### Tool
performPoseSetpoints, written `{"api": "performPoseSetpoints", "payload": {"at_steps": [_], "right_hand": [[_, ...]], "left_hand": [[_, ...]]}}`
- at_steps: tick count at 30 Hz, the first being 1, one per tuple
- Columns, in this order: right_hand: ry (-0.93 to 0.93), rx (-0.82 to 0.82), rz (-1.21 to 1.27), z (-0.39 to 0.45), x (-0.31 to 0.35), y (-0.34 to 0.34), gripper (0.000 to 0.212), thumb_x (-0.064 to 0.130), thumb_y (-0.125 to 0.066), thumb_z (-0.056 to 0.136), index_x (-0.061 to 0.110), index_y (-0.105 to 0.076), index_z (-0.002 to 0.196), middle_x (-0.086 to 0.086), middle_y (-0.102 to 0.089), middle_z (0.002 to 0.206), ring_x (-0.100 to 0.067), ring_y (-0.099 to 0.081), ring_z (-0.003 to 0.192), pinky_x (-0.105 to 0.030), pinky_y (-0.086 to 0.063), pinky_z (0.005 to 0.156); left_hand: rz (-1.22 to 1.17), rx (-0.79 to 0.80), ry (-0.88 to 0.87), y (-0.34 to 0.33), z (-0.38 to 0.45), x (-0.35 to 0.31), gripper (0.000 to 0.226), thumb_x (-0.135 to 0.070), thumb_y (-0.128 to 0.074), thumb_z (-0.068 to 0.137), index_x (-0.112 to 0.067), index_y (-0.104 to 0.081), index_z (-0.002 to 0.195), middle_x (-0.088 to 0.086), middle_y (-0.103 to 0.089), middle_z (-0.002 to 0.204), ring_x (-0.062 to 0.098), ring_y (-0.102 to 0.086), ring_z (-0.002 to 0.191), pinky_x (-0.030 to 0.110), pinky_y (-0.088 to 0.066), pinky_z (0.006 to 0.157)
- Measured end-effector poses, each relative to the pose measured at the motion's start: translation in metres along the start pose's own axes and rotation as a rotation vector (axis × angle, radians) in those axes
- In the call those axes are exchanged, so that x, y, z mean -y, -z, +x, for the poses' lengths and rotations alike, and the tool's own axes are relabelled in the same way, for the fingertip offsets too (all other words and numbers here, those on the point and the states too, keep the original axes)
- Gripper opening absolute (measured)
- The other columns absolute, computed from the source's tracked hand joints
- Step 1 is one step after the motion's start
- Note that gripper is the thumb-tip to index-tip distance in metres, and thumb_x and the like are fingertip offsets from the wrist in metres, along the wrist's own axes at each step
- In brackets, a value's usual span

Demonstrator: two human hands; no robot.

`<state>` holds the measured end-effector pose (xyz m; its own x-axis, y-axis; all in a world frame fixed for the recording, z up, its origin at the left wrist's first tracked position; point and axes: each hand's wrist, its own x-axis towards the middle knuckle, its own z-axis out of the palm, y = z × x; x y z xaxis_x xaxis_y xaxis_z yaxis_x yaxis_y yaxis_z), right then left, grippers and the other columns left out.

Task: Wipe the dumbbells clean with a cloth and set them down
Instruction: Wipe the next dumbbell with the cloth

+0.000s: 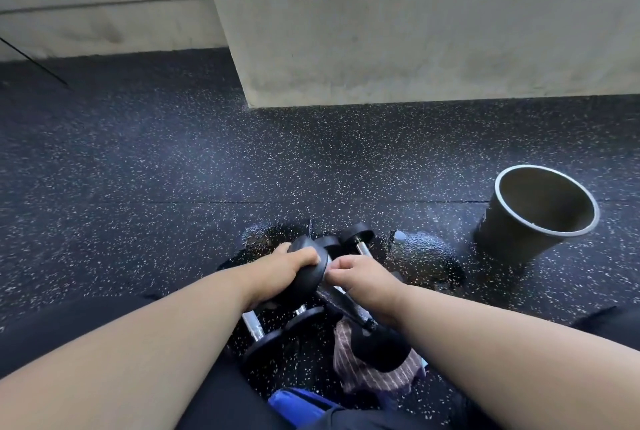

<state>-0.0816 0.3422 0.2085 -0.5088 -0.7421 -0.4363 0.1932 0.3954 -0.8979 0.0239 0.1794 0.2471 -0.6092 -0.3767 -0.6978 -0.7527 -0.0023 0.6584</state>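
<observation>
In the lower centre of the frame, one dumbbell (pixel 322 287) is held tilted above the speckled floor (pixel 138 170). Its upper head is gripped by the left hand (pixel 280 267), fingers curled round the rim. The right hand (pixel 360 277) is closed near the handle, w/ fingertips pinched at the head's edge; whether the handle itself is clasped cannot be told. The lower head rests on, or just above, a striped cloth (pixel 374 374) at the bottom centre.

Two more dumbbells are seen: one (pixel 353 239) lies just behind the hands, another (pixel 263 329) lies under the left wrist, near the held one.

Wet patches (pixel 426 256) shine on the floor around the hands, approx. in the middle right. A dark bucket (pixel 533 211) stands at the right, well apart.

Risks, as judged:
- The head can slip from the left hand if the rubber is wet, since only the rim is gripped. The weight can then fall on the dumbbell below or on the legs.
- The cloth is pinned under the lower head, so wiping can be blocked, and pulling it can tip the weight.
- Dumbbells set down on the wet floor can be dirtied again, or can roll.
</observation>
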Motion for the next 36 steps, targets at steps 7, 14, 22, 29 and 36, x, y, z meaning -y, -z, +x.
{"api": "performPoseSetpoints", "payload": {"at_steps": [7,14,22,29,36], "right_hand": [[0.030,-0.009,0.006,-0.001,-0.002,0.003,0.018,-0.001,-0.073,0.087,0.016,-0.071,0.082,-0.001,-0.071,0.078,-0.012,-0.063,0.073,-0.021,-0.052,0.066],[0.146,-0.177,-0.301,-0.001,-0.010,-0.016,0.018,0.026,-0.080,0.078,0.021,-0.069,0.091,0.003,-0.078,0.085,-0.007,-0.073,0.075,-0.032,-0.061,0.078],[0.165,-0.023,-0.596,0.000,-0.006,-0.007,0.024,0.031,-0.059,0.102,0.019,-0.068,0.084,0.001,-0.067,0.072,-0.008,-0.055,0.065,-0.034,-0.050,0.071],[0.075,0.185,-0.553,0.010,0.004,0.010,0.026,0.026,-0.054,0.105,0.025,-0.065,0.082,0.007,-0.066,0.082,-0.010,-0.059,0.078,-0.037,-0.050,0.085],[0.187,-0.012,-0.661,0.008,0.002,0.000,0.025,0.038,-0.070,0.091,0.025,-0.060,0.073,0.009,-0.064,0.069,-0.006,-0.056,0.067,-0.026,-0.047,0.069]], "left_hand": [[0.003,-0.011,-0.014,0.001,-0.002,0.001,0.060,-0.062,-0.065,0.073,-0.031,-0.059,0.124,0.010,-0.070,0.102,0.025,-0.066,0.069,0.028,-0.051,0.062],[-0.030,-0.013,-0.020,-0.003,-0.002,0.000,0.062,-0.057,-0.065,0.073,-0.027,-0.056,0.127,0.012,-0.068,0.099,0.021,-0.063,0.056,0.021,-0.046,0.050],[-0.027,-0.022,0.004,-0.002,0.000,0.004,0.048,-0.057,-0.066,0.085,-0.029,-0.057,0.123,0.012,-0.069,0.101,0.026,-0.064,0.067,0.026,-0.050,0.059],[-0.005,-0.016,-0.017,-0.002,0.002,0.005,0.060,-0.064,-0.068,0.064,-0.038,-0.059,0.118,0.016,-0.076,0.113,0.033,-0.073,0.083,0.041,-0.059,0.078],[-0.020,-0.023,-0.002,-0.002,0.005,0.006,0.054,-0.061,-0.063,0.070,-0.035,-0.058,0.118,0.007,-0.072,0.097,0.025,-0.065,0.069,0.037,-0.051,0.073]]}}
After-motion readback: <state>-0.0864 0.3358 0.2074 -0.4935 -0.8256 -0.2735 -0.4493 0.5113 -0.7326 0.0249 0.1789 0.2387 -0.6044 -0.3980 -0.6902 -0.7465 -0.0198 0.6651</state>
